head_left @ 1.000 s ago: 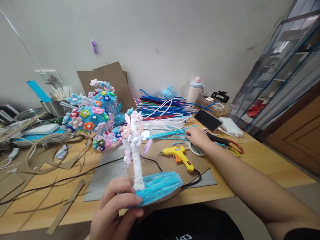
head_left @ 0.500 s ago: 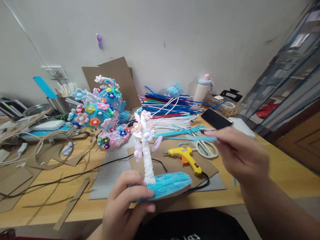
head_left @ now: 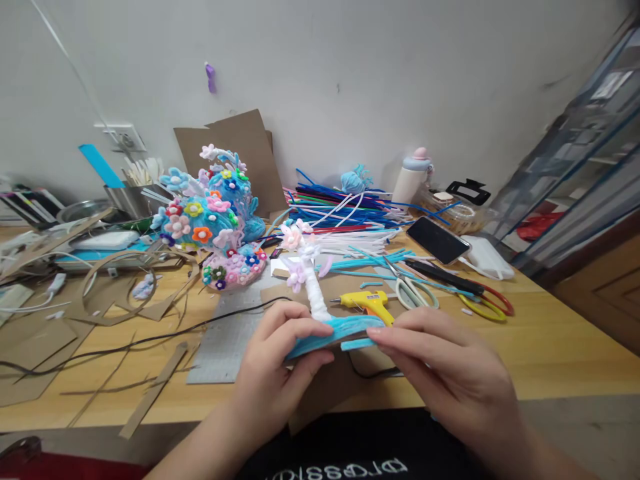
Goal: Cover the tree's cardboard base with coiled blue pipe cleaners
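Note:
My left hand (head_left: 285,360) is closed on the left side of a flat base (head_left: 353,326) covered in blue pipe cleaner. From the base rises a white-wrapped stem (head_left: 316,293) with pale pink and lilac flowers, leaning slightly left. Between the fingertips of my right hand (head_left: 450,360) is a light blue pipe cleaner (head_left: 356,345), close under the base's right edge; whether it touches the edge I cannot tell. Just behind my right hand lies a yellow glue gun (head_left: 367,300), its grip partly hidden. Scissors (head_left: 419,295) with pale handles rest beside it.
Behind are piled pipe cleaners (head_left: 345,213), a flower-covered blue ornament (head_left: 200,223) and a bottle (head_left: 411,180). To the right lie a phone (head_left: 439,240) and a tool with red and yellow handles (head_left: 483,300). Cardboard scraps (head_left: 155,390) and a black cord (head_left: 150,339) spread leftward.
My right hand has come in from the right, bringing the pipe cleaner to the base's edge. The base is raised and tilted a little, and the red-and-yellow-handled tool is now uncovered.

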The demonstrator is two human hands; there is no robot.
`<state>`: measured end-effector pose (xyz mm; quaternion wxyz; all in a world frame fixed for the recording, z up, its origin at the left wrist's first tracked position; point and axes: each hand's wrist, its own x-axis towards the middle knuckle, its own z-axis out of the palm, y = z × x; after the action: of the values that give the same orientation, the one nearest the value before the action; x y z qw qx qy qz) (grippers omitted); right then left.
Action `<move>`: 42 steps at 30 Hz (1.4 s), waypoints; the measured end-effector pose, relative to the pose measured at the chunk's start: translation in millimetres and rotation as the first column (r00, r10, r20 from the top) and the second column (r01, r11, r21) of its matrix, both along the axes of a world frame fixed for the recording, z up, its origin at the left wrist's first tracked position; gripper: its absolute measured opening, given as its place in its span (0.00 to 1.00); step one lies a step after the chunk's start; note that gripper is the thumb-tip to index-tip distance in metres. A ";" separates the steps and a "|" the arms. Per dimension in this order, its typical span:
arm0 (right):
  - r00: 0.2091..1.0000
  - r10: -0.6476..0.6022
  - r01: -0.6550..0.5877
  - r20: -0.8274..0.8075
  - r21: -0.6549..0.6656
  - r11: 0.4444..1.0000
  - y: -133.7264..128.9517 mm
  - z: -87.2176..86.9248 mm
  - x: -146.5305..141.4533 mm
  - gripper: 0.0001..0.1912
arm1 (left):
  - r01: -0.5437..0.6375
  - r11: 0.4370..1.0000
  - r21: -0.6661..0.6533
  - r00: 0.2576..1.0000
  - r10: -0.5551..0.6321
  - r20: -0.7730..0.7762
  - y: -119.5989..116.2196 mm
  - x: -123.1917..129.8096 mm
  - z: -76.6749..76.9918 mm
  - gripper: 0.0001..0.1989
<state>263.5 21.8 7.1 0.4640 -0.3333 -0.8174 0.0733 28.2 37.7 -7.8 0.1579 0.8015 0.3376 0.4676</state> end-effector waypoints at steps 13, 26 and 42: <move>0.993 -0.079 0.067 0.091 0.125 0.990 2.2 5.0 -13.2 0.15 | -0.019 1.000 -0.015 1.000 0.018 -0.015 1.0 2.3 4.6 0.09; 0.952 -0.308 0.308 0.000 -0.030 0.951 15.9 -8.1 12.6 0.07 | -0.027 0.995 0.094 0.998 0.032 -0.051 1.6 -1.5 2.3 0.08; 0.769 -0.382 0.633 0.513 -0.527 0.566 150.7 -62.6 138.2 0.14 | -0.024 0.987 0.160 0.999 0.027 -0.016 -4.7 -13.0 -6.6 0.06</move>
<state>401.7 172.5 -55.5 0.1614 -0.7093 -0.6658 0.1663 15.2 33.0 -14.4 0.0841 0.8115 0.3108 0.4877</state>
